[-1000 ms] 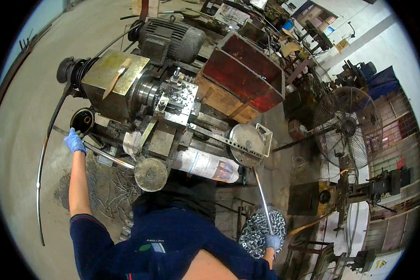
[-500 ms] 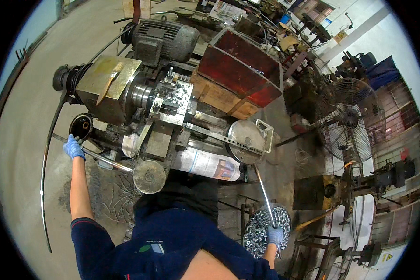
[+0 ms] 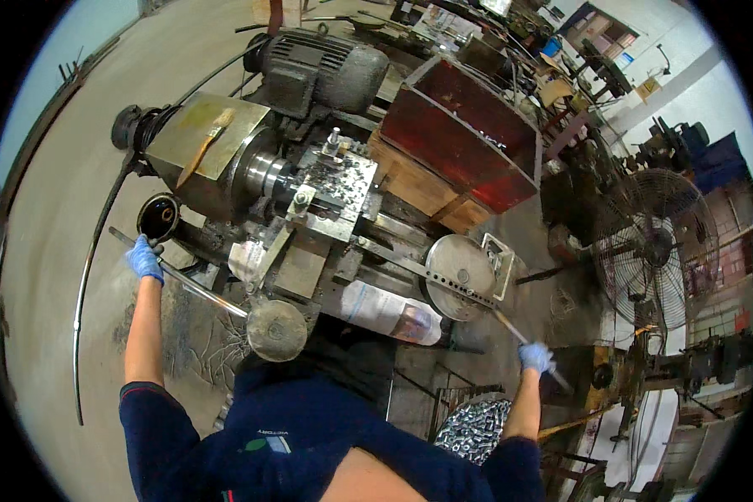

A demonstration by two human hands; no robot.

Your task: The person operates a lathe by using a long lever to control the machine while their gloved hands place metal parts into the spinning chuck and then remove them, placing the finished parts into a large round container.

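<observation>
My left hand (image 3: 145,258), in a blue glove, is closed round a long metal lever (image 3: 199,289). This lever runs to a round metal disc (image 3: 277,330) at the machine's near side. Just beyond that hand is a round black cup (image 3: 158,217). My right hand (image 3: 536,358), also gloved, grips a second lever (image 3: 510,325) joined to a larger round plate (image 3: 460,276); the lever's outer end is blurred. Between the hands stands a small lathe (image 3: 322,201), its steel block strewn with dark chips near the shiny spindle (image 3: 270,174).
A wooden-handled brush (image 3: 205,149) lies on the headstock cover. Behind are a motor (image 3: 322,71) and a red bin (image 3: 460,125) on a wooden crate. A basket of metal parts (image 3: 473,428) stands below my right arm. A large fan (image 3: 657,247) is at right.
My right hand has swung its lever away from me and to the right, off from above the basket of parts. My left hand stays on its lever. The whole view has shifted slightly.
</observation>
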